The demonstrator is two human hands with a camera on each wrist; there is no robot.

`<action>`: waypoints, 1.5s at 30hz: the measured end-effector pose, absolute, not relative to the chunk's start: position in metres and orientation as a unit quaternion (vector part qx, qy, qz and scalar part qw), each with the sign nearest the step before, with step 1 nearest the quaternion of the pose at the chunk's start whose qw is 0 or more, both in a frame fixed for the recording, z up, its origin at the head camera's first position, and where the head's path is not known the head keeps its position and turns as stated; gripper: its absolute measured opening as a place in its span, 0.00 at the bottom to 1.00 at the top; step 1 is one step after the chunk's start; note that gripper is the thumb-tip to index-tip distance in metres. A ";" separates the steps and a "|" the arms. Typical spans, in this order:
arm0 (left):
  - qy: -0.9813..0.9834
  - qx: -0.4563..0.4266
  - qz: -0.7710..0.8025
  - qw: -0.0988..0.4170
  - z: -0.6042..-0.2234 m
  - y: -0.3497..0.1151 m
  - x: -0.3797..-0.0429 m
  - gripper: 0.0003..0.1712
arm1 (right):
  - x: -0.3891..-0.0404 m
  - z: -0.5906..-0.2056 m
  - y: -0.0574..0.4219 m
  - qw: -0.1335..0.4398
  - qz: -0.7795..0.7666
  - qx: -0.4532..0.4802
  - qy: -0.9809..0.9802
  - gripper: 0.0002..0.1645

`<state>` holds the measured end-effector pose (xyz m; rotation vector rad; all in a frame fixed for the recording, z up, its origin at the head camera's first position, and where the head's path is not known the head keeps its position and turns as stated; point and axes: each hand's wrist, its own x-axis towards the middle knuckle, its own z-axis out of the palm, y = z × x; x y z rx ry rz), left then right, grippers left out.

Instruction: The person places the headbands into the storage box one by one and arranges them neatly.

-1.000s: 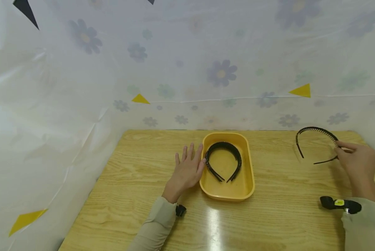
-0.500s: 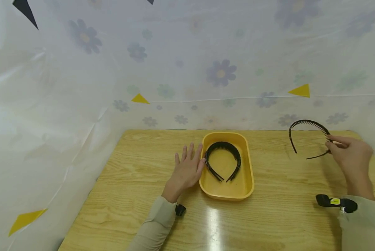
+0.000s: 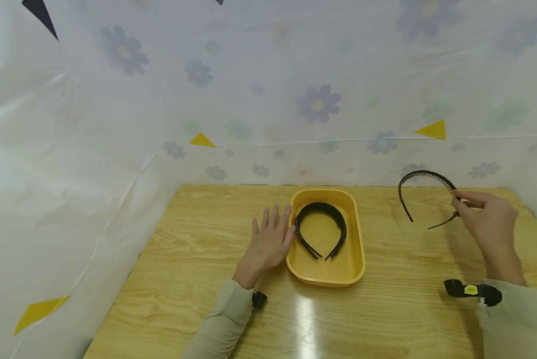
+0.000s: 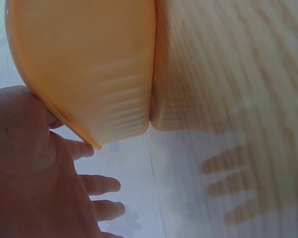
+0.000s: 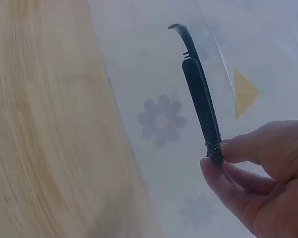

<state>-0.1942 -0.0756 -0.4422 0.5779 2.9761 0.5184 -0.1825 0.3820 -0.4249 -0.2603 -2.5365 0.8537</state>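
Between thumb and fingers, my right hand (image 3: 490,227) pinches a black toothed headband (image 3: 425,173) by one side, holding it above the right part of the table. In the right wrist view the headband (image 5: 201,99) appears edge-on, with a rough, dark textured patch at the fingertips. My left hand (image 3: 266,244) lies along the left rim of a yellow plastic tray (image 3: 327,279), fingers straight and spread. The left wrist view has its thumb side against the rim of the tray (image 4: 89,64). Inside the tray lie stacked black headbands (image 3: 321,207); their exact number is unclear.
A wooden table (image 3: 403,309) bears the tray near its middle. Behind it hangs a pale flowered sheet (image 3: 259,89) with yellow triangles (image 3: 431,129); more sheeting (image 3: 71,199) covers the left side. Black wrist cameras (image 3: 472,291) sit at both cuffs.
My right hand has carried the headband leftward, nearer the tray, and slightly up. The left hand, the tray and the headbands in it stay in place.
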 end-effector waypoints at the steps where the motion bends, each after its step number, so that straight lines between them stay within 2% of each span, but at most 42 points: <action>1: 0.967 0.188 0.170 0.033 -0.442 -0.075 -0.194 0.36 | -0.183 -0.425 0.381 0.228 0.310 -0.089 -0.919 0.22; 8: 0.968 0.188 0.164 0.029 -0.442 -0.074 -0.194 0.36 | -0.184 -0.424 0.366 0.244 0.302 -0.051 -0.920 0.18; 14: 0.970 0.187 0.153 0.031 -0.441 -0.074 -0.192 0.36 | -0.183 -0.422 0.347 0.232 0.314 -0.026 -0.920 0.18; 24: 0.970 0.189 0.152 0.027 -0.440 -0.075 -0.192 0.36 | -0.184 -0.417 0.324 0.273 0.313 0.005 -0.910 0.15; 45: 0.970 0.192 0.149 0.024 -0.443 -0.077 -0.194 0.36 | -0.186 -0.416 0.269 0.283 0.343 0.056 -0.894 0.12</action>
